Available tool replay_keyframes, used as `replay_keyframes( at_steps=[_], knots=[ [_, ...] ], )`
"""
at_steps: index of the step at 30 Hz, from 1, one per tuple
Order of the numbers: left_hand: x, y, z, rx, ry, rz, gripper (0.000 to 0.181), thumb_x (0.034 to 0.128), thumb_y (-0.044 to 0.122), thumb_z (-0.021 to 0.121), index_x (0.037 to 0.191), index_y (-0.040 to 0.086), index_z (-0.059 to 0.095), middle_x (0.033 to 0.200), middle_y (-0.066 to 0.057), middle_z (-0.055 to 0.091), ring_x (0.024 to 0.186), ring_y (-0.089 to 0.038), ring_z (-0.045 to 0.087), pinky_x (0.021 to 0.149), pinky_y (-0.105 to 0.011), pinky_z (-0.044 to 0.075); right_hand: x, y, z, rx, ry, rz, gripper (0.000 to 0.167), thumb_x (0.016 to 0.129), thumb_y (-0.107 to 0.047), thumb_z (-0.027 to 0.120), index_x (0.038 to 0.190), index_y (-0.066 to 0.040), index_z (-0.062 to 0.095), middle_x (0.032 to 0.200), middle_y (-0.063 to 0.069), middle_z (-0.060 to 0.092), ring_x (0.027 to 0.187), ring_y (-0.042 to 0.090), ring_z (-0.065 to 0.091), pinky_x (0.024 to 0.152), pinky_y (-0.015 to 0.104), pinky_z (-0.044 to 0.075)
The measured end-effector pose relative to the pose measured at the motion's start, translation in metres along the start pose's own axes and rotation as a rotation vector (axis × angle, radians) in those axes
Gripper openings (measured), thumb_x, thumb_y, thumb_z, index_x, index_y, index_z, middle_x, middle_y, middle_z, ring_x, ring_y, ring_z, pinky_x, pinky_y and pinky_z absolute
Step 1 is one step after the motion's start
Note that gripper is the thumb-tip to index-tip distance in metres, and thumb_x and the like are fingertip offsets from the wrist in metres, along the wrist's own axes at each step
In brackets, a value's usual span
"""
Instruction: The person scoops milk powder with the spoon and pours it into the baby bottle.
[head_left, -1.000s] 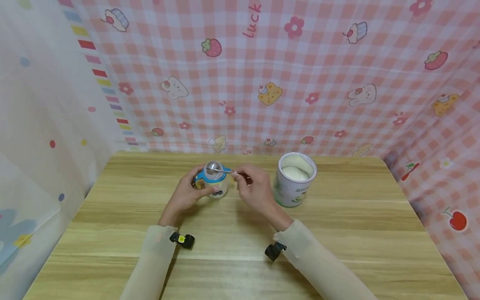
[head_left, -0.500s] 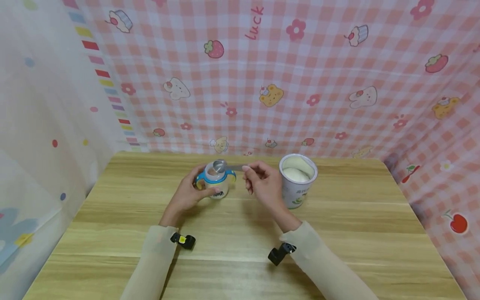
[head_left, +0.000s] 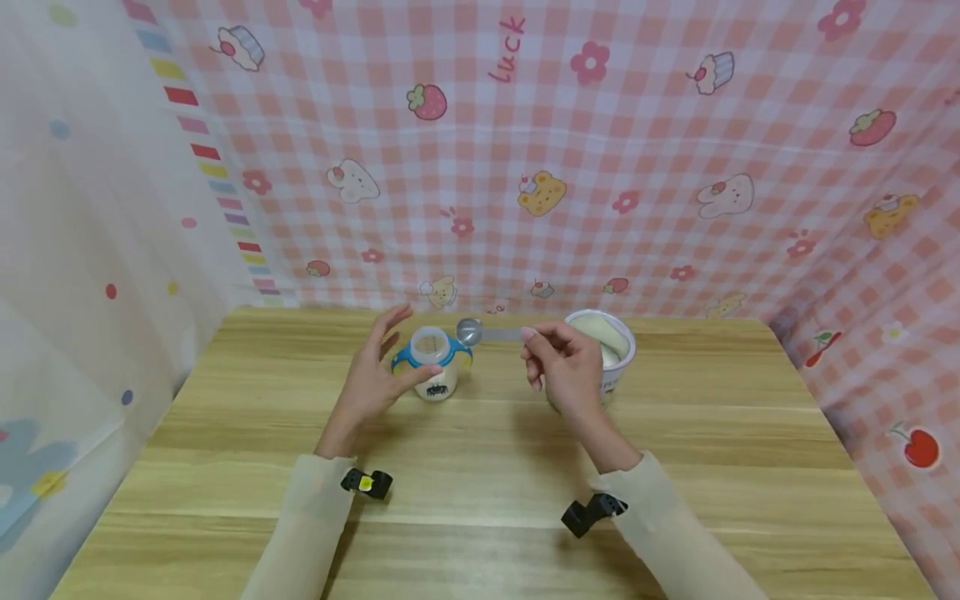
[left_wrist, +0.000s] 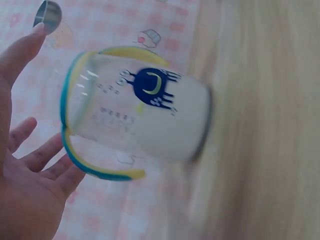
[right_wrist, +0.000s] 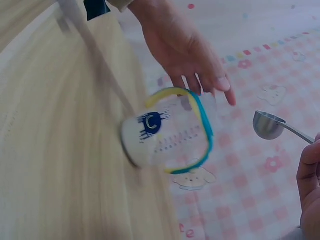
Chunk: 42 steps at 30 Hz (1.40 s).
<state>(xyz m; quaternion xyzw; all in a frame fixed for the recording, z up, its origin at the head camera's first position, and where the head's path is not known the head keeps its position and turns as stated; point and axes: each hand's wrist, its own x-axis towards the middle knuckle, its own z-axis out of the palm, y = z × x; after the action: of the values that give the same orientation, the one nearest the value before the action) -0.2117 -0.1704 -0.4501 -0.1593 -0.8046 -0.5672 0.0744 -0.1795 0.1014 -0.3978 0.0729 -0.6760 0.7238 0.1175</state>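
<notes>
Pinching a metal scoop (head_left: 477, 333), the right hand (head_left: 566, 368) hovers before the open tub (head_left: 611, 377); the left hand (head_left: 371, 375) is spread beside the two-handled bottle (head_left: 444, 377), upright on the counter (head_left: 465, 475).

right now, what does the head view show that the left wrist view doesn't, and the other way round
Only the head view: the open tub of white powder, the right hand pinching the measuring spoon's handle, and the black wrist cameras.

Only the left wrist view: the yellow crescent mouth on the blue monster print, too small to make out from the head.

Both: the left hand, two-handled bottle, spoon's bowl, wooden tabletop and pink checked cloth.
</notes>
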Motion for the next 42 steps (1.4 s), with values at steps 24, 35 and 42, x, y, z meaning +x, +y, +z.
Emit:
replay_keyframes(
  at_steps=[24, 35, 42],
  knots=[
    [0.01, 0.047, 0.026, 0.011, -0.066, 0.237, 0.097, 0.0761, 0.015, 0.092, 0.156, 0.026, 0.039, 0.161, 0.002, 0.042, 0.152, -0.018, 0.036, 0.127, -0.046, 0.032, 0.002, -0.026, -0.054, -0.043, 0.131, -0.088, 0.021, 0.099, -0.01, 0.069, 0.095, 0.01, 0.068, 0.066, -0.001, 0.063, 0.045, 0.009, 0.051, 0.039, 0.018, 0.045],
    [0.014, 0.057, 0.059, 0.037, -0.156, 0.202, 0.096, 0.0794, 0.024, 0.091, 0.158, 0.024, 0.035, 0.163, 0.002, 0.038, 0.152, -0.015, 0.035, 0.127, -0.041, 0.033, 0.001, -0.025, -0.082, -0.018, 0.18, -0.108, 0.026, 0.097, -0.008, 0.071, 0.097, 0.018, 0.066, 0.064, 0.002, 0.063, 0.044, 0.011, 0.051, 0.037, 0.021, 0.043],
    [0.015, 0.053, 0.075, 0.046, -0.182, 0.189, 0.097, 0.0792, 0.028, 0.091, 0.158, 0.029, 0.034, 0.163, 0.008, 0.037, 0.15, -0.016, 0.037, 0.125, -0.045, 0.036, 0.0, -0.021, -0.093, -0.011, 0.199, -0.089, 0.026, 0.097, -0.007, 0.07, 0.096, 0.018, 0.065, 0.063, 0.003, 0.062, 0.044, 0.012, 0.05, 0.036, 0.021, 0.042]
  ],
)
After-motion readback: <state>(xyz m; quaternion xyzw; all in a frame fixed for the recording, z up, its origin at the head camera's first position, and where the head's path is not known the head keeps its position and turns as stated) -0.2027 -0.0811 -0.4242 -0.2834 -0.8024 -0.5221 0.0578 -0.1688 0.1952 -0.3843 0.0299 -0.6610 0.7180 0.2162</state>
